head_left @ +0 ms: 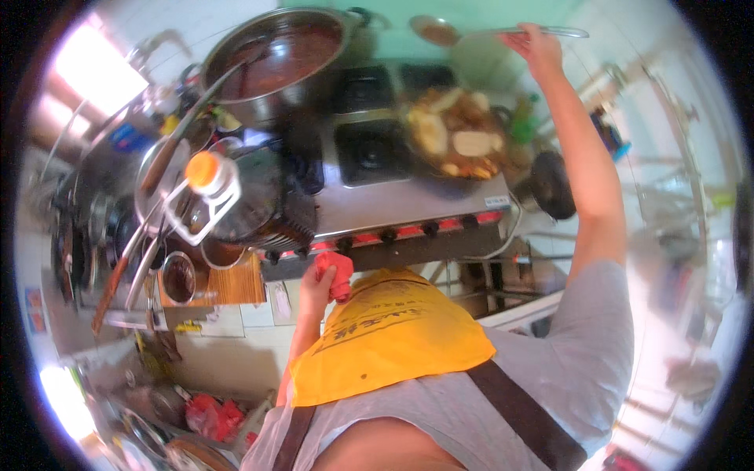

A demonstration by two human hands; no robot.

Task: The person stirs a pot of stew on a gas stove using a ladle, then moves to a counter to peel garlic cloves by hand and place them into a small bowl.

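My right hand (536,53) is raised at the far right, closed around the handle of a long metal ladle (503,32). The ladle's bowl, with something brown in it, is up by the green wall. Below it on the stove (408,200) is a pan of food (457,133) with pale slabs and brown and orange pieces. Close to the stove's front edge, my left hand (316,289) grips a crumpled-looking red thing (335,275), perhaps a cloth, in front of my yellow apron (400,337).
A large pot (275,59) of reddish-brown liquid stands at the back left, with a long-handled utensil in it. An orange-capped jug (212,192), a jar (179,279) and several long handles crowd the left counter. A dark round pan (553,184) sits right of the stove.
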